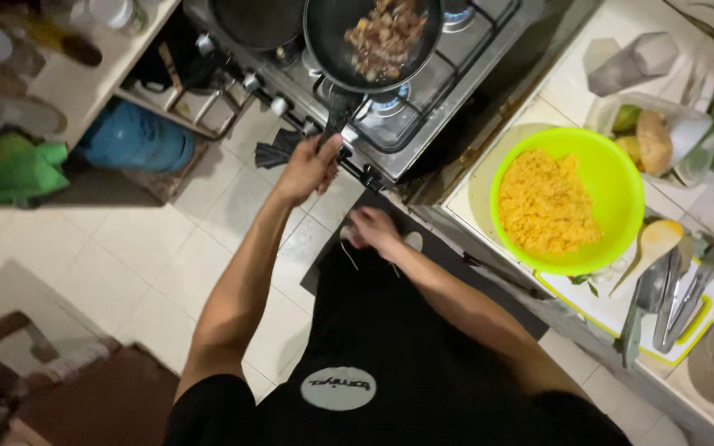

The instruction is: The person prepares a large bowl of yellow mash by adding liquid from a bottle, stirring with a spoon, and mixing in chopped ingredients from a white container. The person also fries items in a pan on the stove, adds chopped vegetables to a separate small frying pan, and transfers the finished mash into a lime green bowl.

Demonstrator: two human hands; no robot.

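Frying pan with browned chopped food is positioned on the front burner of the gas stove, and its dark handle is enclosed by the curled fingers of the left hand. The right hand is held low at the waist, loosely closed; what it pinches cannot be told. Cooking is judged to be the step in hand. A firm, level grip is called for in any lift. A second pan lies just beside; open counter room is limited by the green bowl of yellow rice.
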